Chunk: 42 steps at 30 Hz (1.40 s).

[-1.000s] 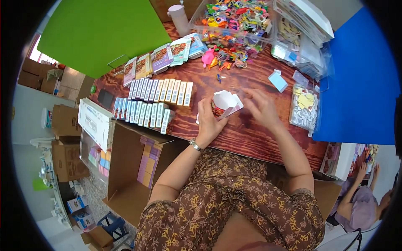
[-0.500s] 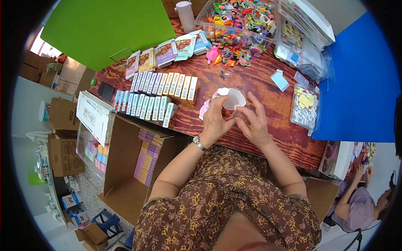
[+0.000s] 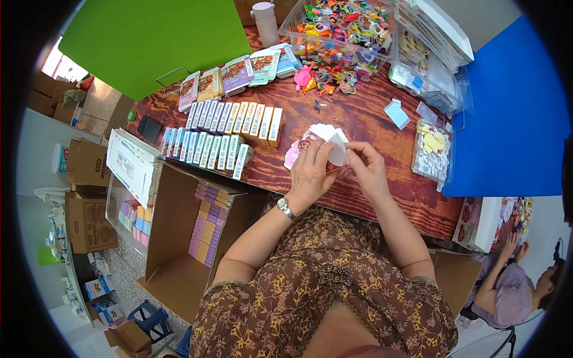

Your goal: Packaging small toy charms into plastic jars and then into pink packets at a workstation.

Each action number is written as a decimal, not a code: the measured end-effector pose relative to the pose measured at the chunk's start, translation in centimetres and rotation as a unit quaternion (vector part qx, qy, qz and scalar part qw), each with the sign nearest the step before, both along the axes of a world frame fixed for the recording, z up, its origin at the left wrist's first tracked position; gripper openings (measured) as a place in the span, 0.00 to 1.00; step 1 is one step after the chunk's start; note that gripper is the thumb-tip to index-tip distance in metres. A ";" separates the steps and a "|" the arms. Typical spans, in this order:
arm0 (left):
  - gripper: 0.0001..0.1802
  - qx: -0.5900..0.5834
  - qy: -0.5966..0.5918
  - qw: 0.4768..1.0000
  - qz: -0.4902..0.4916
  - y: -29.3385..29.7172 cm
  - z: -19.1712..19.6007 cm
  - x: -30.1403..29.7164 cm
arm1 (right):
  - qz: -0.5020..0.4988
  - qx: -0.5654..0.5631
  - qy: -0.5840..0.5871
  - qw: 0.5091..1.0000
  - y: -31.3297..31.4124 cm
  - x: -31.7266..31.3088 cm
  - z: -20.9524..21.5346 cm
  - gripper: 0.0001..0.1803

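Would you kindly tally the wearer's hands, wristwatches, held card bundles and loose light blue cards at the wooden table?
Bare hands: 2 (left hand, right hand)
Silver wristwatch: 1
Held white card bundle: 1
Light blue square card: 1
Total: 5

You hold a small stack of white cards [image 3: 329, 140] fanned slightly, their blank white sides facing up, just above the wooden bench. A pink printed packet [image 3: 296, 150] with a colourful picture sits under the stack, peeking out at its eight o'clock edge, tilted toward ten o'clock.
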<state>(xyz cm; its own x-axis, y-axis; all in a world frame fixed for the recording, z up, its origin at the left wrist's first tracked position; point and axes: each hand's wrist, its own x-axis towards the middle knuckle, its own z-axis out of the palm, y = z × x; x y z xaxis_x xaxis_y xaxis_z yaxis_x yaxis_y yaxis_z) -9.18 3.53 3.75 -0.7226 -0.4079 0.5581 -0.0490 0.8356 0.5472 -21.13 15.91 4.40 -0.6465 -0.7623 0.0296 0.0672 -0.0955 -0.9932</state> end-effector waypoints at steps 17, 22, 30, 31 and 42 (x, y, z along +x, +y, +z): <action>0.54 -0.072 -0.028 0.996 0.032 0.4 -0.3 1.0 | -0.040 0.101 0.268 0.957 -0.5 1.9 3.1 0.12; 0.55 -0.110 -0.038 0.992 0.048 0.4 -0.5 0.8 | -0.078 0.048 0.222 0.971 -0.2 2.9 1.5 0.15; 0.45 -0.140 -0.057 0.987 0.062 1.2 -0.7 0.9 | -0.066 0.088 0.262 0.959 0.9 4.1 1.0 0.23; 0.44 -0.144 -0.068 0.985 0.071 1.4 -0.8 0.8 | -0.067 0.096 0.261 0.958 0.9 4.4 1.1 0.24; 0.51 0.047 -0.077 0.994 -0.068 0.9 -2.0 -0.7 | -0.076 0.099 0.165 0.978 2.8 -0.5 -1.9 0.21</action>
<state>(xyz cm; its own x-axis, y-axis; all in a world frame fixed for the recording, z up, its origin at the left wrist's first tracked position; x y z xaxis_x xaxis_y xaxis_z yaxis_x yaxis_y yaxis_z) -9.84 4.39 1.73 -0.8487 -0.3455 0.4005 -0.0285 0.7859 0.6177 -21.65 18.71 2.49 -0.7333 -0.6697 0.1176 -0.2605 0.1169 -0.9584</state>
